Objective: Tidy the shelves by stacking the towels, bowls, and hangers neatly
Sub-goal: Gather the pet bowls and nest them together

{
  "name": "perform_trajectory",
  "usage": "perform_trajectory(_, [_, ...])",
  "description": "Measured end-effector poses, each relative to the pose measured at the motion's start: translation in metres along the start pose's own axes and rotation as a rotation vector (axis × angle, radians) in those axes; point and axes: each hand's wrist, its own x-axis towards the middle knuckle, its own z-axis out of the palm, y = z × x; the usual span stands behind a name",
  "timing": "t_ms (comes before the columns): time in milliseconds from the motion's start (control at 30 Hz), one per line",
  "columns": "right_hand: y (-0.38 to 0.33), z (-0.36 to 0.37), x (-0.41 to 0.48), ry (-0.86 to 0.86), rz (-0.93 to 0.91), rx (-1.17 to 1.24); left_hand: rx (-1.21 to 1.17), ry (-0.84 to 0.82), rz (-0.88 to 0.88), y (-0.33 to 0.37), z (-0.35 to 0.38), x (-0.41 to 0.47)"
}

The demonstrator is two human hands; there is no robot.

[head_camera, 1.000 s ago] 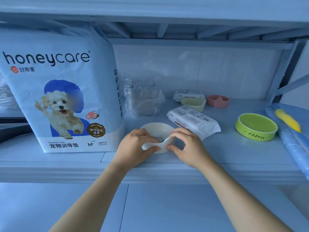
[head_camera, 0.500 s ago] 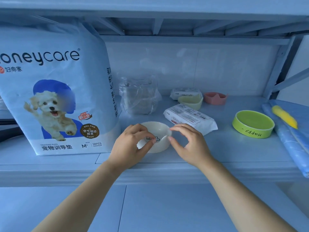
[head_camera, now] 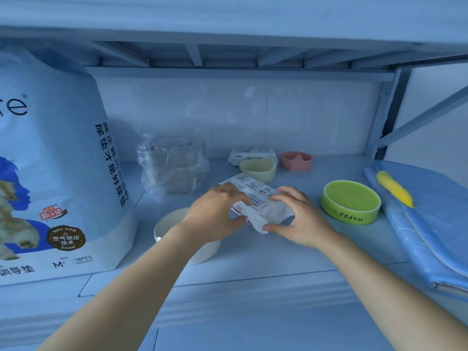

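Observation:
A white packet of wipes (head_camera: 255, 198) lies on the shelf (head_camera: 253, 259), and both hands hold its near end. My left hand (head_camera: 215, 211) grips its left side, my right hand (head_camera: 298, 219) its right side and front corner. A white bowl (head_camera: 172, 224) stands under my left wrist, partly hidden by the forearm. Further back are a second wipes packet (head_camera: 249, 154), a pale yellow bowl (head_camera: 258, 168) and a pink bowl (head_camera: 296, 160). A green bowl marked "Happy" (head_camera: 350, 201) stands right of my right hand.
A big bag of pet training pads (head_camera: 50, 173) fills the left of the shelf. A clear plastic bag (head_camera: 169, 165) sits behind the white bowl. A folded blue cover (head_camera: 430, 224) with a yellow tool (head_camera: 393, 188) lies at the right. The upper shelf hangs low overhead.
Both hands let go of the white bowl and moved back and right onto the wipes packet. The view moved closer and shifted right.

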Motion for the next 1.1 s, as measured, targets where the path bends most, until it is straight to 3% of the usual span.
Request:
perform_trajectory(200, [0.016,-0.001,0.012,-0.16,0.011,0.127,0.117,-0.175,-0.023,0.004,0.02,0.031])
perform_trajectory(367, [0.032,0.007,0.011,-0.109,-0.019,0.161,0.267,-0.262,0.02,0.016,0.039,0.044])
perform_trajectory(533, [0.035,0.009,0.014,-0.048,-0.045,0.117,0.229,-0.28,0.069,0.012,0.034,0.048])
perform_trajectory(900, [0.011,-0.008,0.0,0.123,-0.083,0.079,0.116,-0.239,0.041,0.022,0.021,0.025])
perform_trajectory(1000, [-0.001,-0.019,-0.005,0.148,-0.081,0.078,0.163,-0.103,0.042,0.028,0.014,0.018])
perform_trajectory(1100, [-0.013,-0.031,-0.013,0.239,-0.062,0.059,0.066,0.024,0.058,0.03,0.006,0.011])
